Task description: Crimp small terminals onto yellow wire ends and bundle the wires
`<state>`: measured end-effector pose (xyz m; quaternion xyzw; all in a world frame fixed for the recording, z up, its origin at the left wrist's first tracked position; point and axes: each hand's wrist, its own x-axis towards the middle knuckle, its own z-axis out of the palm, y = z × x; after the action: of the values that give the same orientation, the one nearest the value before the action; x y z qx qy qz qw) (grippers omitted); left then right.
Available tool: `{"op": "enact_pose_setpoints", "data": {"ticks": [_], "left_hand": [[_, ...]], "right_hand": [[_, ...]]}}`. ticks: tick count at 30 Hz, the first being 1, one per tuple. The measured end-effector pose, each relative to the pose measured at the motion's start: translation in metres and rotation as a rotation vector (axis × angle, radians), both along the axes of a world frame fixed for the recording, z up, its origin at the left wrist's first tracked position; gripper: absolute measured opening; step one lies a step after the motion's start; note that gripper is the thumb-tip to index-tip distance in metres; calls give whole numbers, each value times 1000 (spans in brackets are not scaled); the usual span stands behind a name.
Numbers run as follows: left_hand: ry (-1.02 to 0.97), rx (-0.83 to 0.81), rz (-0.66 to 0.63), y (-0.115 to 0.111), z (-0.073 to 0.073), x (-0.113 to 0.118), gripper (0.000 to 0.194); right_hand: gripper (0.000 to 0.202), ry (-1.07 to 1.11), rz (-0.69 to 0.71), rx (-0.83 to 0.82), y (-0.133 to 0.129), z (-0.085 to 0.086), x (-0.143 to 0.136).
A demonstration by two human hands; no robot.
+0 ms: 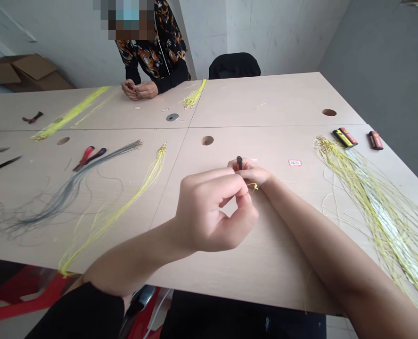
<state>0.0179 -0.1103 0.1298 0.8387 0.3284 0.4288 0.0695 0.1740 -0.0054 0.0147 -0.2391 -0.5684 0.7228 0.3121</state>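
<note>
My left hand (212, 212) is raised over the table, thumb and forefinger pinched together on the end of a short piece of yellow thread (253, 186). Just beyond it, my right hand (256, 175) rests near the tabletop with its fingers curled, partly hidden by the left. Out of the right hand's grip stands the dark, blunt end of a small object (239, 163), whose kind I cannot make out. The yellow thread lies between the two hands.
On the table (279, 263) lie yellow thread bundles (124, 207) (364, 188), a grey bundle (70, 188), red-and-black pliers (88, 157), a dark blade-like tool (4, 163) and batteries (343, 138). Across sits another person (152, 61), hands together. A chair (234, 65) stands behind.
</note>
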Motion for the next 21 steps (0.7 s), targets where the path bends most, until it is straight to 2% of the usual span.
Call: {"op": "enact_pose_setpoints", "data": {"ticks": [7,13,17,21], "left_hand": [[19,48,23,-2,-1,0,23],[41,104,32,-3,0,0,23],[41,68,32,0,-2,0,24],[21,2,48,13,-7,0,23]], "right_hand": [[23,-21,-5,-3,2,-5,1],[22,-16,2,-7,2,-2,1],[19,8,-3,-10,-1,-1,0],[21,78,-86,-7,1,-6,-1]]}}
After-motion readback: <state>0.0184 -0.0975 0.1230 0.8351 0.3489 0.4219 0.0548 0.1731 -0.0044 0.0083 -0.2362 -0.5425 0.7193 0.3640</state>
